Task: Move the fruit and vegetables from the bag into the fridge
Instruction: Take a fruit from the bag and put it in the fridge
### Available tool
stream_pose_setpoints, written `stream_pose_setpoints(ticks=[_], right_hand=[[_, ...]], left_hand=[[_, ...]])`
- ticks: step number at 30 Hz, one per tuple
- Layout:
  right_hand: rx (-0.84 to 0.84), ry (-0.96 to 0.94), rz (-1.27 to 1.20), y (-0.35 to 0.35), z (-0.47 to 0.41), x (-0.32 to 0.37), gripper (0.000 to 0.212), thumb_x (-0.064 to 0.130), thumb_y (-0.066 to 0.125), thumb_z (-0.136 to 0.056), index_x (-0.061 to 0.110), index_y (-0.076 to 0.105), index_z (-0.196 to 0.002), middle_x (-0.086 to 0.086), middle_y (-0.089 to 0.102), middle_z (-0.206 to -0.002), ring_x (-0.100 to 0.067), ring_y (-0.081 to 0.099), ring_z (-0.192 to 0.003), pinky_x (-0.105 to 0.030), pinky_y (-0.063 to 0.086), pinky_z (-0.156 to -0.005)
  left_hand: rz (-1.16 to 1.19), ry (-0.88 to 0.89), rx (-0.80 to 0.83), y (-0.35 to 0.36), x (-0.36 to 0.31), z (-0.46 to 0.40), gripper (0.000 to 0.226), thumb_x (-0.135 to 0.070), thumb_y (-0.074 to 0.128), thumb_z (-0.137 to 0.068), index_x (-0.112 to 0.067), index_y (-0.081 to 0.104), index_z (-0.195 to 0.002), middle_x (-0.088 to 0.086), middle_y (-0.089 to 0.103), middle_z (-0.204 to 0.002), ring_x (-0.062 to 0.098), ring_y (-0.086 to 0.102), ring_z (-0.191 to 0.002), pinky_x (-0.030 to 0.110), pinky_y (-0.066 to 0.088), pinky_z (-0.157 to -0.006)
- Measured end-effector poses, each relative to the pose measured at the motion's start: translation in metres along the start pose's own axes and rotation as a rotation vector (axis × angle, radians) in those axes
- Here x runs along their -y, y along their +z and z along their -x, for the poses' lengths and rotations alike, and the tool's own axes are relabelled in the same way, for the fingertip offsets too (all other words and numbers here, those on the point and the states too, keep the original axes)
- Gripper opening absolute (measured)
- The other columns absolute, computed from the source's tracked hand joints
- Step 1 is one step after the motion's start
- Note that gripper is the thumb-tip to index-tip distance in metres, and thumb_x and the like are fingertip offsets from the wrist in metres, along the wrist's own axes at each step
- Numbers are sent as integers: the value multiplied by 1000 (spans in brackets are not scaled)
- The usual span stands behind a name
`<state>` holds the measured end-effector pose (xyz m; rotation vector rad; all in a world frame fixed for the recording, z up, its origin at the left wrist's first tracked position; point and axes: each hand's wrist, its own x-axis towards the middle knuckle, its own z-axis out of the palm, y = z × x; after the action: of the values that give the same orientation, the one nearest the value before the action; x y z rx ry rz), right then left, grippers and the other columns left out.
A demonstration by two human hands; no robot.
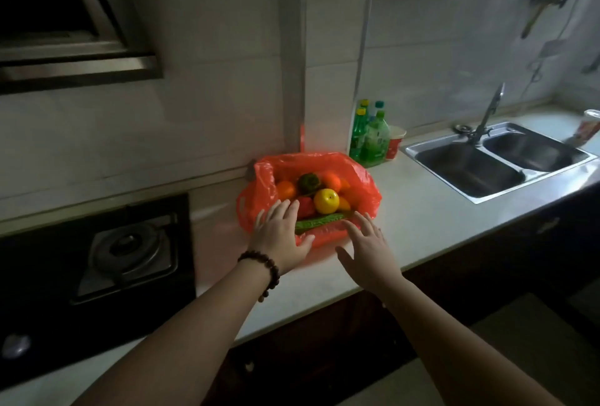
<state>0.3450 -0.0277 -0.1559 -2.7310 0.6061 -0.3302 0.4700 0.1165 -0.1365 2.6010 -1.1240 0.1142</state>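
Bag [363,178] on counter [422,227] between stove [130,246] (left) and sink [470,172]

one head camera looks forward and down from above, close over the table [406,230], with the wall behind it.

The left hand [281,233] is covering the near end of the cucumber [319,221] and part of the red pepper [306,206] — the bag's [363,178] lower produce is lying buried. The cup [588,126] is running off the right edge — its print is blurring
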Motion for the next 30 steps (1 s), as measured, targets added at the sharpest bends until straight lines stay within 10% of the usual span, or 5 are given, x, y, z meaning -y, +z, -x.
stream_pose_setpoints(ticks=[21, 30], right_hand=[[371, -39, 41, 95, -222, -79, 97, 51, 61, -82, 47, -13, -144, -6, -17, -157, -34, 1, -145, -50, 16, -116], [310, -93, -24, 114, -243, -88, 76, 19, 58, -88, 44, 13, -145, -2, 11, -157, -33, 26, -136, -43, 44, -101]], left_hand=[[203, -288, 353, 164, 51, -189, 107, -51, 69, -76, -28, -6, -149, -1, -9, -158, 28, 7, -144, 42, 19, -115], [240, -363, 196, 176, 57, -197, 78, -35, 64, -85, -22, 20, -148, 3, 21, -155, 23, 20, -141, 36, 20, -116]])
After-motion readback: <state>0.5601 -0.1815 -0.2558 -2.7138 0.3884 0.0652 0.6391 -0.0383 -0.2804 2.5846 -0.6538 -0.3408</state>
